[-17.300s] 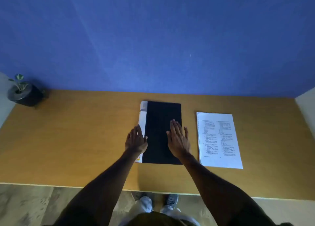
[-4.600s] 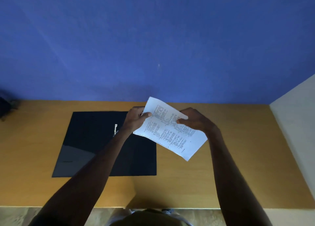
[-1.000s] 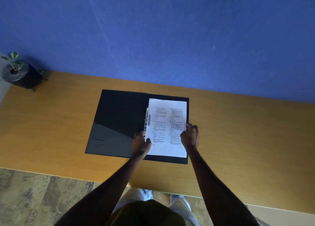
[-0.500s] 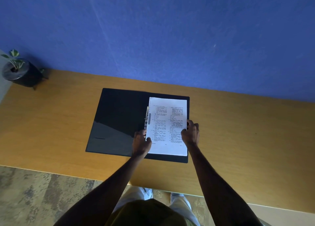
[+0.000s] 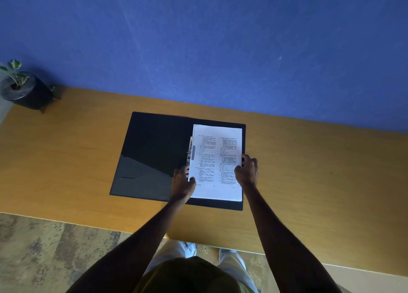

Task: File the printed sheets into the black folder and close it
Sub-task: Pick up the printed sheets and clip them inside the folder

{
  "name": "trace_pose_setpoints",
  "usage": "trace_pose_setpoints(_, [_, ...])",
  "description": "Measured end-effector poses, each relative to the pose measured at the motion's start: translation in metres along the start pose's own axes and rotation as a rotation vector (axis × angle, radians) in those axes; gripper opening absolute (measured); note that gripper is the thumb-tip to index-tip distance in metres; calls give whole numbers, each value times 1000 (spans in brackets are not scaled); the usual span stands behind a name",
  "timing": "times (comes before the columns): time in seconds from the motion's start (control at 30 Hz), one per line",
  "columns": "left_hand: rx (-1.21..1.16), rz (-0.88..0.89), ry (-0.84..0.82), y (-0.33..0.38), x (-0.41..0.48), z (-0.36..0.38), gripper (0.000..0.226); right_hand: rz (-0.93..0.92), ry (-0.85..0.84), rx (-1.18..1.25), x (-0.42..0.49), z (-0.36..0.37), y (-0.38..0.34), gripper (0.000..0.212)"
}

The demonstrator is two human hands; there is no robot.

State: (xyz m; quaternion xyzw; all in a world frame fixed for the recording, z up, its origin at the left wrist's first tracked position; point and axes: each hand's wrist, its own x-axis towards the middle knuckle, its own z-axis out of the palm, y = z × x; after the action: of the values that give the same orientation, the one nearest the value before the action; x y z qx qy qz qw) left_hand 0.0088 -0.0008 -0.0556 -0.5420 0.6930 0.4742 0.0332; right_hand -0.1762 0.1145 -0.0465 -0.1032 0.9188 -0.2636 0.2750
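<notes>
On the wooden desk (image 5: 309, 171), the open black folder (image 5: 154, 160) holds thin white printed sheets (image 5: 217, 162), light and floppy. The left hand (image 5: 182, 182) and right hand (image 5: 246, 171) pinch the 2 side edges; gripping low near the metal clip (image 5: 190, 149) seems best.

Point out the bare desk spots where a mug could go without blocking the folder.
Free: the desk right of the black folder, out to the wall; also the stretch between the folder and the potted plant. Crowded: the folder's right half, under the printed sheets, left hand and right hand.
</notes>
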Motion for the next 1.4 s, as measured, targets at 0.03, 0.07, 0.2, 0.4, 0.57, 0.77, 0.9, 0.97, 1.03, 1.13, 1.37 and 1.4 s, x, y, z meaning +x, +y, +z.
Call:
trace_pose_setpoints(0.03, [-6, 0, -2, 0, 0, 0, 58, 0, 1, 2, 0, 0, 0, 64])
trace_pose_setpoints(0.07, [-12, -2, -1, 1, -1, 0, 57, 2, 2, 5, 0, 1, -1, 64])
trace_pose_setpoints(0.2, [-28, -11, 4, 2, -3, -2, 56, 7, 0, 13, 0, 0, -1, 64])
trace_pose_setpoints(0.4, [-92, -56, 159, 2, -5, -3, 50, -10, -3, -15, 5, -8, 2, 56])
trace_pose_setpoints(0.57, [-439, -383, 265, -12, -20, 0, 37, -63, 94, -64, 17, -20, 0, 51])
trace_pose_setpoints(0.77, [-808, -769, 25, -16, -66, 26, 12, -338, 9, -233, 43, -18, -33, 49])
trace_pose_setpoints(0.9, [-976, -804, -93, -2, -72, 42, 10, -528, -96, -454, 64, -11, -67, 56])
trace_pose_setpoints(0.97, [-1013, -818, -108, 3, -66, 45, 8, -597, -136, -532, 74, -8, -84, 58])
trace_pose_setpoints(1.03, [-1028, -834, -112, 6, -61, 46, 8, -638, -167, -616, 84, -4, -98, 61])
trace_pose_setpoints(1.13, [-1050, -862, -106, 9, -55, 45, 8, -639, -231, -684, 95, 0, -111, 69])
trace_pose_setpoints(1.37, [-1080, -874, -118, 11, -51, 47, 7, -611, -299, -718, 104, 9, -115, 75])
trace_pose_setpoints(1.4, [-1086, -873, -117, 12, -51, 47, 6, -616, -296, -715, 104, 10, -114, 74])
